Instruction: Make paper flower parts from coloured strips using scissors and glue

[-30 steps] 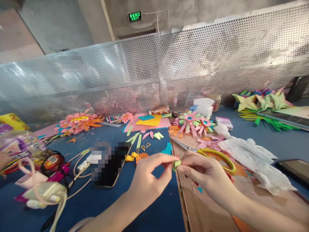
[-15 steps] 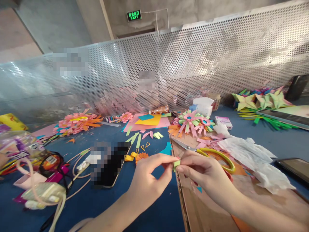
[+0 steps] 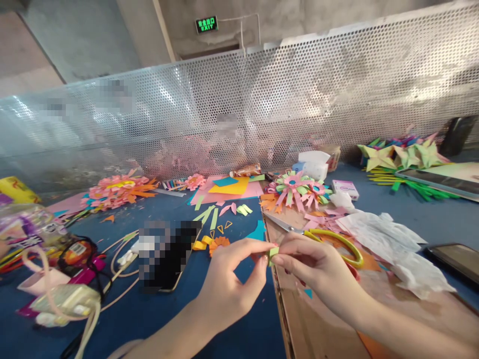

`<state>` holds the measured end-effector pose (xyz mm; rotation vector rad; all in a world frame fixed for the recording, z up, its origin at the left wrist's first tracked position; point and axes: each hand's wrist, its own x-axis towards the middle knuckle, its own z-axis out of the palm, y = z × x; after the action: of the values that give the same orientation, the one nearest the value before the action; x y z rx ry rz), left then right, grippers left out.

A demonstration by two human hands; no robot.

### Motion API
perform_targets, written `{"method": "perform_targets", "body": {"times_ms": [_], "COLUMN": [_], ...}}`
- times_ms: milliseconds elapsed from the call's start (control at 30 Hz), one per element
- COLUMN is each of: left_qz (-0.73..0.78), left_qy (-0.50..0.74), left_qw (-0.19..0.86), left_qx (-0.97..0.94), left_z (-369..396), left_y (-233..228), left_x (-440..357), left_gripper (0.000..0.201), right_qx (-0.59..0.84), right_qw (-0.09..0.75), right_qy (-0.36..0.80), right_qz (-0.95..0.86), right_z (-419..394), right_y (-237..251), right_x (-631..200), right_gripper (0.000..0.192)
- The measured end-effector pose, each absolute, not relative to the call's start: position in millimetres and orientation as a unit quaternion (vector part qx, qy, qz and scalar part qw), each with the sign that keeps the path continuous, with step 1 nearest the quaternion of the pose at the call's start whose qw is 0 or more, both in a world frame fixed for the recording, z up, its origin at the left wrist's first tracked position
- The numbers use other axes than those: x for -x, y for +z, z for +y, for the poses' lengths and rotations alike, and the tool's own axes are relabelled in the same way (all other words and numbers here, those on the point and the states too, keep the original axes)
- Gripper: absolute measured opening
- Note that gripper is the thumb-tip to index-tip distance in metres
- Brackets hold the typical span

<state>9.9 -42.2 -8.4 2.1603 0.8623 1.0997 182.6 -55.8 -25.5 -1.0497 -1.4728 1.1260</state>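
Two hands pinch one tiny green paper piece [image 3: 273,253] between them: the left hand [image 3: 228,279] squeezes it with thumb and pointer finger, and the right hand [image 3: 318,269] squeezes its other side the same way. Just behind the right hand lie scissors [image 3: 329,239] with yellow handles on a brown cardboard sheet [image 3: 318,324], and farther back sits a pink and green paper flower [image 3: 299,188]. Off to the left of the pinch a dark phone [image 3: 168,254] lies on the blue table [image 3: 157,309].
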Motion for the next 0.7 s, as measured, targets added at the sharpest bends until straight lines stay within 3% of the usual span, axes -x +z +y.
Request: {"method": "perform_targets", "body": {"times_ms": [433, 700], "left_qz": [0.325, 0.314], "left_qy": [0.369, 0.384], "left_qw": [0.229, 0.21], "left_qx": [-0.84, -0.843], "left_z": [-43.5, -39.1], "left_y": [-8.7, -12.6], "left_x": [-9.6, -10.1], "left_gripper": [0.031, 0.027], "right_qx": [0.421, 0.423], "right_qw": [0.5, 0.473], "right_qy": [0.477, 0.389], "right_qz": [-0.587, -0.667], "right_z": [-55.4, -53.9], "right_y": [-31.0, -30.5], "right_x": [-185.3, -190.2], "right_gripper": [0.014, 0.015]}}
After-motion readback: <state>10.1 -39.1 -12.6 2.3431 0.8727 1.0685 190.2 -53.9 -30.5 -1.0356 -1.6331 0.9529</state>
